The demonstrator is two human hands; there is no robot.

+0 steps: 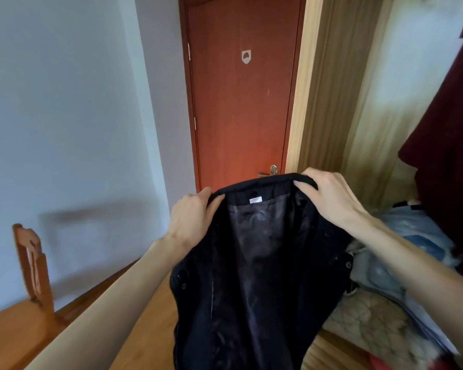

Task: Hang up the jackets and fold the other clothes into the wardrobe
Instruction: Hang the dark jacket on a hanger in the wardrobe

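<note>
Two bare hands hold a black jacket (254,263) up in the middle of the scene, its dark lining facing the camera. Largest of all is the pale wall (64,116) filling the left side, and beside it, far in the middle, stands a closed red-brown door (241,102) with a small pale shield-shaped mark (246,56) high up and a metal handle (269,172) low on its right edge. To the right of the door a light wooden wardrobe panel (329,89) runs from top to bottom, and a dark red garment (449,129) hangs at the far right edge. The jacket hangs open from its collar down to the near edge of the view, with a small white label (255,200) and a dark button just under the collar. Behind its right side lies a heap of clothes (401,263), pale blue denim on top and a mottled beige piece nearer. A wooden table (19,335) shows at the near left, with a wooden chair back (31,263) rising behind it against the wall. The left hand (190,217) grips the collar's left end, fingers curled over the cloth and thumb pressed against it. The right hand (329,196) grips the collar's right end, fingers bent over the top edge and clamped on the fabric
</note>
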